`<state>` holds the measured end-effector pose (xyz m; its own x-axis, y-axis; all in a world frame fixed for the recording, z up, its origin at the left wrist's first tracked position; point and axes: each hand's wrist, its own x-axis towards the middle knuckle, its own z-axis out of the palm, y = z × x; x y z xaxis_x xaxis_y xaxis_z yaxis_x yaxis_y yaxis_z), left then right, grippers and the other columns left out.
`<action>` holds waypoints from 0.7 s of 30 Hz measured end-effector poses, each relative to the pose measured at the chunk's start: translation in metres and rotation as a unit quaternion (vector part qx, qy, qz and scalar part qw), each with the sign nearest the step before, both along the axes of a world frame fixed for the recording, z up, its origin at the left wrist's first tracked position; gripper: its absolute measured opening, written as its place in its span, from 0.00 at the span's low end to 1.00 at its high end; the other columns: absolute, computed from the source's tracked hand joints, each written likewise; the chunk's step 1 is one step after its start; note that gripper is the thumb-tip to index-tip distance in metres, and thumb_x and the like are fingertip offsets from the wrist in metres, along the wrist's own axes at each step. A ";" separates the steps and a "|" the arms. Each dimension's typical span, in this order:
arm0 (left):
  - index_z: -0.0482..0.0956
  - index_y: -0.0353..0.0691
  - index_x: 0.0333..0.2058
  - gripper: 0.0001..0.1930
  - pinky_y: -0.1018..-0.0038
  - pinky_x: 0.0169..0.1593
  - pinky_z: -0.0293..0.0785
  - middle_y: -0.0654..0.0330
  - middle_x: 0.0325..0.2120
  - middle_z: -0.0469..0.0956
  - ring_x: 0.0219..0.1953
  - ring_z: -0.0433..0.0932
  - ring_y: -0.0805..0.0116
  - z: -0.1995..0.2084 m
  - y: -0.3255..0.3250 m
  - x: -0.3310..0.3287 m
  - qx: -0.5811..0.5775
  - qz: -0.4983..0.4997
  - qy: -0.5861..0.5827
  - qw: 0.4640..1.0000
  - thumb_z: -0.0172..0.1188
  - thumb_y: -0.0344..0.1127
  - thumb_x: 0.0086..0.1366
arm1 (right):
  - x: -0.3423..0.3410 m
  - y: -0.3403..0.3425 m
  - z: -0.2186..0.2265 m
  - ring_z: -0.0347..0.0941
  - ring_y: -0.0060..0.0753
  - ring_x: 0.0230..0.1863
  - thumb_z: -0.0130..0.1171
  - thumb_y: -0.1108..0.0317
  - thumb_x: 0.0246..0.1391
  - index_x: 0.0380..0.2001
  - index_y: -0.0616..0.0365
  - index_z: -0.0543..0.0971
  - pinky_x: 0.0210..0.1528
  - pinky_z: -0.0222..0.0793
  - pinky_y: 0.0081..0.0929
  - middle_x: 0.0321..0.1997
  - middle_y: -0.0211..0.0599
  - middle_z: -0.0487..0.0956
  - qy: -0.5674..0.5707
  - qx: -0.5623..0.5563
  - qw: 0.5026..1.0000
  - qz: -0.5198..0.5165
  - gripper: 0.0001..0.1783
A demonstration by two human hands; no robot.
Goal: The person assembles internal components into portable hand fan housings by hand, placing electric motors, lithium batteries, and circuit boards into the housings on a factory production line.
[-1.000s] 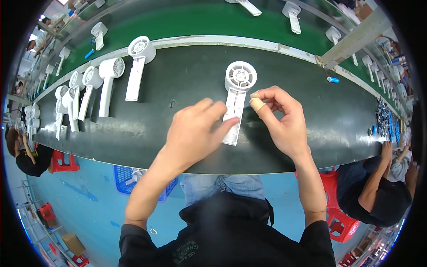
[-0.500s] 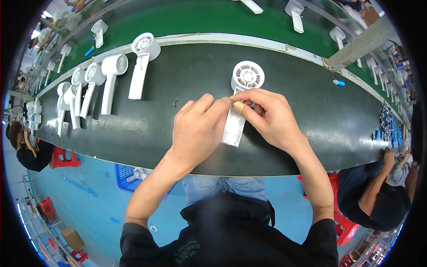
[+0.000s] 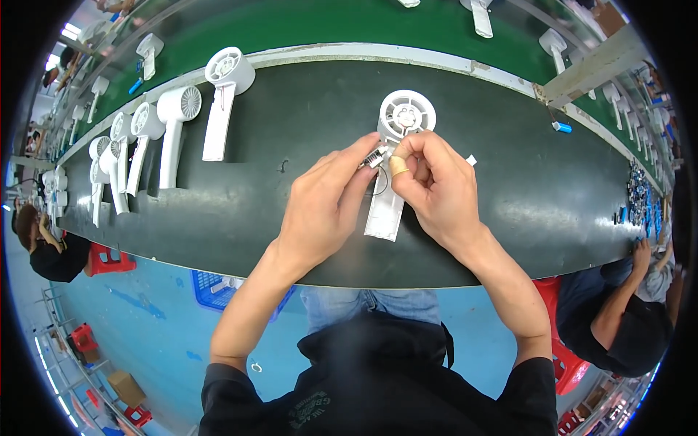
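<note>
A white handheld fan lies in front of me, its round grilled head away from me and its open handle pointing at me. Over the handle's upper end, my left hand pinches a small circuit board between thumb and forefinger. A thin dark wire curves down from there. Close beside it is my right hand, fingertips pressed together, with tan covers on thumb and forefinger. Whatever it grips is hidden. A small white piece shows beside its knuckles; I cannot tell whether it is held.
Several white fans stand or lie at the left of the dark table. A blue cylinder lies far right, near a pile of blue parts. Behind runs a green belt carrying fans. A blue basket sits below.
My hands have parted slightly, bringing the circuit board and wire into sight in my left hand. The small white piece has appeared by my right hand. Fans on the belt have shifted.
</note>
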<state>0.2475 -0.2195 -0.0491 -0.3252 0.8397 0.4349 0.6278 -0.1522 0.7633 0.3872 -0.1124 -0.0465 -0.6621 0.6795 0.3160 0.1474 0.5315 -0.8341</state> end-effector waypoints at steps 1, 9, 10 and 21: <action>0.77 0.33 0.53 0.19 0.65 0.36 0.75 0.49 0.33 0.81 0.31 0.79 0.54 -0.002 0.000 -0.002 0.004 -0.001 0.020 1.000 0.61 0.21 0.62 | 0.000 0.000 -0.001 0.62 0.09 0.21 0.61 0.80 0.52 0.34 0.60 0.75 0.22 0.58 0.14 0.24 0.22 0.70 -0.001 -0.002 1.000 0.001 0.07; 0.79 0.33 0.51 0.19 0.66 0.36 0.75 0.52 0.29 0.81 0.29 0.80 0.56 -0.004 -0.001 0.000 0.004 0.010 0.075 0.997 0.64 0.22 0.59 | 0.001 -0.001 -0.001 0.60 0.08 0.22 0.60 0.79 0.56 0.35 0.61 0.75 0.23 0.57 0.12 0.22 0.18 0.67 -0.003 -0.031 0.999 0.010 0.05; 0.79 0.33 0.51 0.19 0.66 0.36 0.75 0.52 0.29 0.81 0.30 0.80 0.56 -0.004 0.000 0.001 0.009 0.009 0.080 0.997 0.64 0.22 0.59 | 0.001 -0.001 0.000 0.60 0.08 0.22 0.60 0.79 0.56 0.35 0.61 0.75 0.23 0.57 0.12 0.22 0.18 0.67 -0.004 -0.031 0.999 0.010 0.05; 0.78 0.34 0.51 0.22 0.66 0.40 0.76 0.54 0.37 0.81 0.36 0.80 0.58 -0.004 0.001 -0.006 0.020 -0.011 0.152 0.988 0.64 0.21 0.56 | 0.005 0.007 0.000 0.60 0.08 0.21 0.60 0.79 0.56 0.40 0.63 0.74 0.22 0.56 0.13 0.20 0.20 0.69 -0.030 -0.128 0.989 0.071 0.09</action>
